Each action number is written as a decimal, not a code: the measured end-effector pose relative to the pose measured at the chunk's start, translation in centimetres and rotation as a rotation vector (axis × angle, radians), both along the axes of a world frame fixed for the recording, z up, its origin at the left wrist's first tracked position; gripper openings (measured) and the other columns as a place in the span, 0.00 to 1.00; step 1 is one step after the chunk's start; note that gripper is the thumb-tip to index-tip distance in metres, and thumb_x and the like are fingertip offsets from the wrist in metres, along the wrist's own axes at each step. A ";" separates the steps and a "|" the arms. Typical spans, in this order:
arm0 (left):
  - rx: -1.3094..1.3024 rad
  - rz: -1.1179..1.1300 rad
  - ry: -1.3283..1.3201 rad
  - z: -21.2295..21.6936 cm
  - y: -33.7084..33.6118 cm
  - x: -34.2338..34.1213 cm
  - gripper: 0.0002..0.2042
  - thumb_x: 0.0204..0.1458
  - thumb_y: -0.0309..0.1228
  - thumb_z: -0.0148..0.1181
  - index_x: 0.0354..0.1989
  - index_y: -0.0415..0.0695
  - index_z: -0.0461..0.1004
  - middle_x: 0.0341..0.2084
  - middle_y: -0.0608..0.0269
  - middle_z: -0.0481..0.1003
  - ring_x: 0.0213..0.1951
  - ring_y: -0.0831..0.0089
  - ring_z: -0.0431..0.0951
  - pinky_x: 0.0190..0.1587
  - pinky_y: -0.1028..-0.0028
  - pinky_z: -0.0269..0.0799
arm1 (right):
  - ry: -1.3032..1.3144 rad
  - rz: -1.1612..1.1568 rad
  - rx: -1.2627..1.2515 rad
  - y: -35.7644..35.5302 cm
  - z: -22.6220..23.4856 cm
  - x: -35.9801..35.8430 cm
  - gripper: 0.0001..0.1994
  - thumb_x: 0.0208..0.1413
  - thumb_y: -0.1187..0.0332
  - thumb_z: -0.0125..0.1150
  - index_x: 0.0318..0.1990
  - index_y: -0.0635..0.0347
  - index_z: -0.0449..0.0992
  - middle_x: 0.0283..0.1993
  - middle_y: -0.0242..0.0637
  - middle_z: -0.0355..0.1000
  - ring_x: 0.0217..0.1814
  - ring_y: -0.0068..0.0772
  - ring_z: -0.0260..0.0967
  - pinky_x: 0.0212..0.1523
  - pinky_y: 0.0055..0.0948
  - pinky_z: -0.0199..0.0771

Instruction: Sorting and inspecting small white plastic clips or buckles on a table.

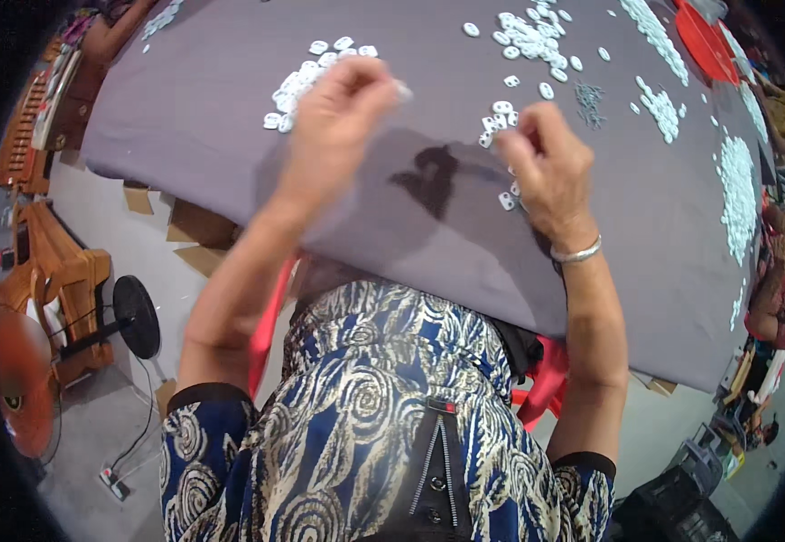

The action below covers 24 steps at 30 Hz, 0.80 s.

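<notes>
My left hand (343, 113) is raised above the grey tablecloth, its fingers pinched and slightly blurred. At its fingertips shows a small white plastic piece (402, 90), smeared by motion. Beside and partly behind that hand lies a pile of white rounded pieces with dark holes (297, 86). My right hand (550, 167), with a silver bangle at the wrist, is closed with thumb and fingers together; what they hold, if anything, is hidden. Next to its fingertips is a small cluster of white holed pieces (499, 117), and a few more (507, 200) lie partly under the hand.
Loose white oval pieces (532, 38) spread over the far table, near a heap of thin dark metal bits (589, 102). More white heaps (737, 199) and a red basin (706, 41) lie to the right. Other people sit around the table. A black fan (136, 316) stands left.
</notes>
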<state>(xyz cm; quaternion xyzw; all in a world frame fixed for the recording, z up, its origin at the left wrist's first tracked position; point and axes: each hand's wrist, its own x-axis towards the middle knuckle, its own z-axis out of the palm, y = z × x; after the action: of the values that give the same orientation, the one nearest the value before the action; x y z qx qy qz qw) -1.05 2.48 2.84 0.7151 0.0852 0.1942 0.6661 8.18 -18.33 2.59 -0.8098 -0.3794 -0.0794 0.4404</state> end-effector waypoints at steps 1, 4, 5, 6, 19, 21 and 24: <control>0.068 0.046 0.030 0.5 1.8 -0.3 0.06 0.57 0.28 0.55 0.42 0.43 0.73 0.32 0.71 0.73 0.35 0.84 0.71 0.38 0.82 0.65 | 0.013 -0.095 0.097 -0.2 -0.2 0.7 0.12 0.55 0.63 0.61 0.29 0.60 0.69 0.19 0.37 0.65 0.19 0.33 0.64 0.23 0.30 0.66; 0.360 0.355 -0.101 0.7 5.3 -0.4 0.10 0.55 0.26 0.57 0.45 0.41 0.72 0.37 0.68 0.72 0.39 0.81 0.70 0.41 0.80 0.67 | -0.005 -0.239 0.126 -1.3 -0.7 2.3 0.09 0.59 0.66 0.57 0.30 0.61 0.72 0.18 0.36 0.65 0.19 0.28 0.60 0.23 0.28 0.64; 0.299 0.415 -0.183 0.9 6.2 -0.5 0.10 0.55 0.25 0.58 0.45 0.39 0.71 0.38 0.66 0.72 0.40 0.80 0.71 0.42 0.78 0.67 | 0.035 -0.258 0.190 -1.2 -0.9 2.4 0.10 0.59 0.66 0.56 0.29 0.62 0.72 0.18 0.35 0.63 0.19 0.26 0.58 0.23 0.27 0.63; 0.237 0.477 -0.263 1.0 6.7 -0.6 0.11 0.55 0.25 0.58 0.46 0.38 0.71 0.39 0.65 0.71 0.41 0.79 0.71 0.43 0.77 0.67 | 0.033 -0.261 0.186 -1.2 -1.2 2.6 0.10 0.59 0.66 0.56 0.29 0.62 0.72 0.18 0.35 0.63 0.19 0.26 0.58 0.23 0.27 0.63; 0.080 -0.558 -0.604 6.6 -2.9 -3.7 0.11 0.46 0.31 0.62 0.35 0.40 0.72 0.27 0.57 0.72 0.25 0.71 0.71 0.28 0.71 0.69 | -0.051 -0.212 0.123 -1.2 -2.0 3.0 0.08 0.56 0.68 0.58 0.28 0.62 0.73 0.16 0.32 0.61 0.18 0.24 0.57 0.22 0.26 0.62; 0.065 -0.561 -0.610 6.6 -3.3 -3.7 0.11 0.46 0.31 0.61 0.35 0.40 0.72 0.27 0.58 0.72 0.25 0.71 0.71 0.28 0.71 0.69 | -0.063 -0.208 0.096 -1.4 -1.7 3.0 0.08 0.56 0.69 0.59 0.28 0.62 0.73 0.16 0.32 0.62 0.18 0.24 0.58 0.22 0.26 0.62; 0.069 -0.536 -0.598 6.8 -3.2 -4.4 0.11 0.47 0.31 0.61 0.35 0.40 0.71 0.27 0.58 0.72 0.25 0.71 0.71 0.28 0.71 0.69 | -0.046 -0.131 0.121 -0.4 -1.9 1.9 0.05 0.52 0.72 0.62 0.28 0.62 0.73 0.18 0.31 0.64 0.19 0.21 0.59 0.23 0.23 0.64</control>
<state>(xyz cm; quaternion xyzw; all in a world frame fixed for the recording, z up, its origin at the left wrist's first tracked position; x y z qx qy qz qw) -5.41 -0.76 9.63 0.6460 -0.3083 0.2157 0.6641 10.08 -18.77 0.65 -0.8028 -0.3302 -0.1493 0.4734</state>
